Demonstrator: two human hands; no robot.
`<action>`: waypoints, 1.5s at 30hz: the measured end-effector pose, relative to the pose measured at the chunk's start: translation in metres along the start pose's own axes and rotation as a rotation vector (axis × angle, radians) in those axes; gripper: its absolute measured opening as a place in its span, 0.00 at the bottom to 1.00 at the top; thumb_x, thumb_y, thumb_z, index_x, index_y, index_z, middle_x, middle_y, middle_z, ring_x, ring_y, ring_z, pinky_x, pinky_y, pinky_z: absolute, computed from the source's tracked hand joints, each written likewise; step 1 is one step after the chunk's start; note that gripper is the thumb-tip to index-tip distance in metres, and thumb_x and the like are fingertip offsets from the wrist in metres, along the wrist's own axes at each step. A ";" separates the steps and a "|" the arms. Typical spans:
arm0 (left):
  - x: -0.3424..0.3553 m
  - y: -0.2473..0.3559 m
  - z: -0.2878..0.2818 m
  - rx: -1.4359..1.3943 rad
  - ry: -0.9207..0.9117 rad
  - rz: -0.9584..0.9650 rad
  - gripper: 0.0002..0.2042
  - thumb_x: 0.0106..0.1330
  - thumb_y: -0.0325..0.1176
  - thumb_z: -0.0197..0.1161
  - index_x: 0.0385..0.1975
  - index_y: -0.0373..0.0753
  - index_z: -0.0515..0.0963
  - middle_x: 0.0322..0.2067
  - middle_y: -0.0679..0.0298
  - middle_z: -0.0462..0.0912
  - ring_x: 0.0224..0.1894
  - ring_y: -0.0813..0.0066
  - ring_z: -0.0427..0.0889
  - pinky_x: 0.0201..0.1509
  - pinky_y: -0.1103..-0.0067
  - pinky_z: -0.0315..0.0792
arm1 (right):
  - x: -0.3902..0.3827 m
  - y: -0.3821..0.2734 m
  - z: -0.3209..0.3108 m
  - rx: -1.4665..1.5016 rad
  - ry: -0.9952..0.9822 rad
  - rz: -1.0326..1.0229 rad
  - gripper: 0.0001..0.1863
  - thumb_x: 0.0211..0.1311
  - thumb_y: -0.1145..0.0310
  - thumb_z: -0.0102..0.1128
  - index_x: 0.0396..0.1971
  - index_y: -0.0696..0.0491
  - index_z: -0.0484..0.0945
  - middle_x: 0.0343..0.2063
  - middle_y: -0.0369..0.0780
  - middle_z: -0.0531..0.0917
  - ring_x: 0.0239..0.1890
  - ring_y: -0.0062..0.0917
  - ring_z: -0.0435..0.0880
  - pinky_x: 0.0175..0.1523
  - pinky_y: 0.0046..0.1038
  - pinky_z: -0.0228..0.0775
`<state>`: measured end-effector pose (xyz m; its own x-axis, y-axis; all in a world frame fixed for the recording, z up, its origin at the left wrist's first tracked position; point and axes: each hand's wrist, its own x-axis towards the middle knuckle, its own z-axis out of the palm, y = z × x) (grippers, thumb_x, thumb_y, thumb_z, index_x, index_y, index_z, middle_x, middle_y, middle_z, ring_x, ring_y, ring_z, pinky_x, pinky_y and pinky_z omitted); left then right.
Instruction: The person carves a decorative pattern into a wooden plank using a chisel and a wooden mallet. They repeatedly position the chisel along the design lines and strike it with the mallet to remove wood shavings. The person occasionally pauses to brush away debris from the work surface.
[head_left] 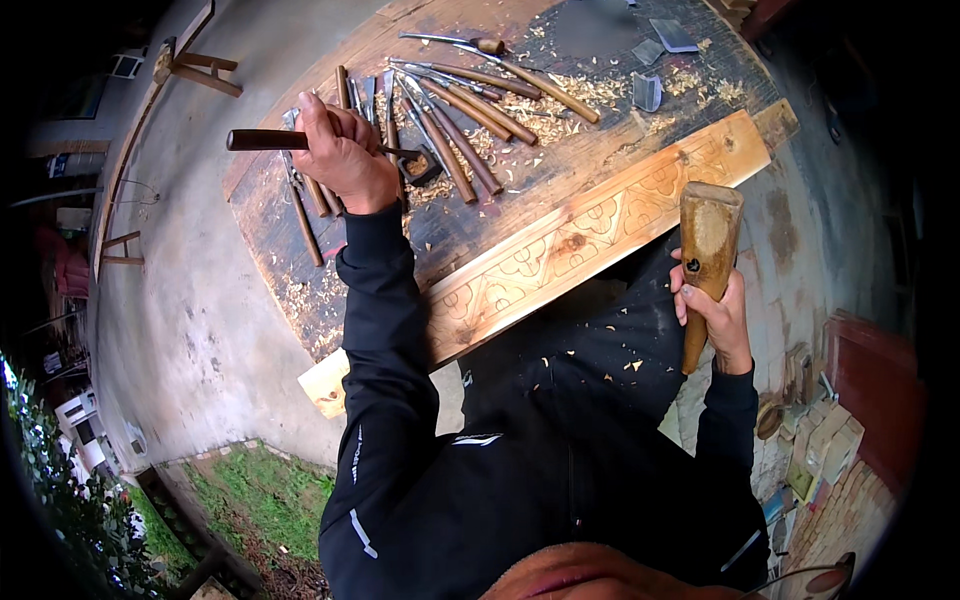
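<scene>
Your board point(560, 240) lay aslant along the near side of the tabletop point(560, 180), its upper face marked with a row of floral and angular outlines. Of your two hands, the left hand point(345, 150) was raised beyond the board's left part, fingers clenched round a dark-handled tool point(265, 140); its shaft ran toward a dark, square-edged piece point(418, 167) with shavings on it, though whether that belonged to the tool you could not tell. Your left sleeve point(380, 285) crossed above the board near its left end. Your right hand point(718, 310) was on the near side of the board's right part, grasping a wooden mallet point(712, 225) by its handle, head up and overlapping the board in view; contact could not be told. Beyond the board, chisels point(482, 122) lay fanned out among pale shavings point(550, 125), and gray sheets point(674, 36) rested beyond its right part. Chips dotted your lap point(610, 350), on the board's near side.
</scene>
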<state>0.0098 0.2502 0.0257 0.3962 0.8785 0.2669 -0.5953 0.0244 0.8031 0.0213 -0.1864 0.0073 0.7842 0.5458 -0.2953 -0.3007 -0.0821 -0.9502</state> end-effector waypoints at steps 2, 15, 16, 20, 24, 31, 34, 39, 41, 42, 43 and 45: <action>0.004 -0.004 -0.007 0.040 0.009 -0.009 0.22 0.77 0.39 0.58 0.19 0.47 0.60 0.11 0.75 0.56 0.10 0.86 0.53 0.13 0.82 0.45 | 0.001 -0.002 0.001 0.003 -0.009 0.001 0.23 0.64 0.71 0.67 0.56 0.65 0.74 0.34 0.38 0.82 0.26 0.18 0.80 0.29 0.21 0.73; -0.053 0.032 0.012 -0.102 -0.268 -0.179 0.26 0.82 0.46 0.49 0.17 0.47 0.54 0.14 0.72 0.52 0.14 0.82 0.48 0.17 0.80 0.44 | 0.001 0.001 0.001 0.018 -0.018 -0.002 0.25 0.62 0.73 0.66 0.58 0.64 0.74 0.35 0.38 0.83 0.27 0.17 0.80 0.32 0.20 0.75; -0.066 0.031 0.018 -0.138 -0.302 -0.275 0.26 0.83 0.46 0.48 0.17 0.47 0.54 0.15 0.72 0.53 0.14 0.82 0.48 0.17 0.80 0.44 | 0.001 0.002 -0.001 0.016 -0.023 0.004 0.25 0.62 0.73 0.66 0.58 0.64 0.74 0.35 0.38 0.83 0.27 0.17 0.80 0.32 0.20 0.75; -0.103 0.024 0.030 -0.279 -0.339 -0.532 0.24 0.84 0.44 0.46 0.19 0.46 0.56 0.15 0.72 0.55 0.14 0.83 0.48 0.17 0.81 0.44 | 0.000 0.002 -0.001 -0.003 -0.003 0.003 0.27 0.61 0.70 0.67 0.58 0.66 0.73 0.35 0.40 0.83 0.27 0.18 0.81 0.31 0.20 0.74; -0.113 0.012 0.032 -0.255 -0.285 -0.563 0.24 0.82 0.44 0.50 0.19 0.44 0.58 0.13 0.71 0.55 0.12 0.83 0.50 0.16 0.81 0.44 | 0.002 0.003 0.001 -0.072 0.010 0.022 0.32 0.60 0.65 0.68 0.58 0.69 0.70 0.35 0.43 0.82 0.26 0.19 0.81 0.29 0.21 0.73; -0.119 0.004 0.032 -0.243 -0.285 -0.605 0.24 0.81 0.45 0.53 0.19 0.45 0.58 0.13 0.72 0.54 0.12 0.84 0.49 0.15 0.81 0.43 | 0.001 0.004 0.001 -0.096 0.012 0.018 0.32 0.61 0.64 0.69 0.59 0.69 0.70 0.35 0.43 0.82 0.26 0.19 0.81 0.29 0.21 0.73; -0.121 0.000 0.031 -0.243 -0.280 -0.618 0.24 0.81 0.46 0.53 0.19 0.45 0.58 0.13 0.72 0.53 0.12 0.84 0.49 0.15 0.81 0.43 | 0.002 0.004 0.002 -0.104 0.006 0.021 0.32 0.61 0.64 0.68 0.59 0.69 0.70 0.35 0.43 0.82 0.26 0.19 0.81 0.29 0.21 0.73; -0.121 0.000 0.032 -0.212 -0.274 -0.620 0.24 0.81 0.46 0.53 0.19 0.45 0.58 0.13 0.72 0.53 0.12 0.84 0.48 0.15 0.81 0.43 | 0.002 0.002 0.003 -0.096 0.005 0.011 0.32 0.61 0.65 0.67 0.60 0.69 0.70 0.35 0.43 0.82 0.27 0.19 0.81 0.29 0.21 0.73; -0.122 0.000 0.032 -0.205 -0.283 -0.613 0.24 0.81 0.46 0.53 0.19 0.46 0.58 0.13 0.73 0.53 0.12 0.84 0.49 0.15 0.81 0.43 | 0.002 0.002 0.003 -0.095 0.005 0.013 0.32 0.61 0.65 0.67 0.60 0.69 0.70 0.35 0.43 0.82 0.27 0.19 0.81 0.29 0.21 0.73; -0.122 0.000 0.033 -0.208 -0.284 -0.614 0.24 0.81 0.46 0.53 0.19 0.45 0.58 0.13 0.72 0.53 0.12 0.84 0.49 0.15 0.81 0.43 | 0.002 0.002 0.003 -0.095 0.005 0.016 0.32 0.61 0.65 0.67 0.60 0.68 0.70 0.35 0.42 0.82 0.27 0.19 0.81 0.29 0.21 0.73; -0.122 0.000 0.033 -0.212 -0.285 -0.615 0.24 0.81 0.46 0.53 0.19 0.45 0.58 0.13 0.72 0.53 0.12 0.84 0.49 0.15 0.81 0.43 | 0.002 0.002 0.003 -0.095 0.006 0.018 0.32 0.61 0.66 0.67 0.60 0.68 0.70 0.35 0.42 0.82 0.27 0.19 0.81 0.30 0.21 0.73; -0.122 0.000 0.033 -0.216 -0.285 -0.619 0.24 0.81 0.46 0.53 0.19 0.45 0.58 0.13 0.72 0.53 0.12 0.84 0.49 0.15 0.81 0.43 | 0.002 0.002 0.003 -0.101 0.008 0.020 0.31 0.61 0.66 0.67 0.60 0.68 0.70 0.35 0.42 0.82 0.27 0.19 0.80 0.30 0.21 0.73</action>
<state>-0.0159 0.1275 0.0108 0.8560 0.5144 -0.0513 -0.3152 0.5980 0.7369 0.0204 -0.1830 0.0054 0.7830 0.5366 -0.3145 -0.2603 -0.1766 -0.9492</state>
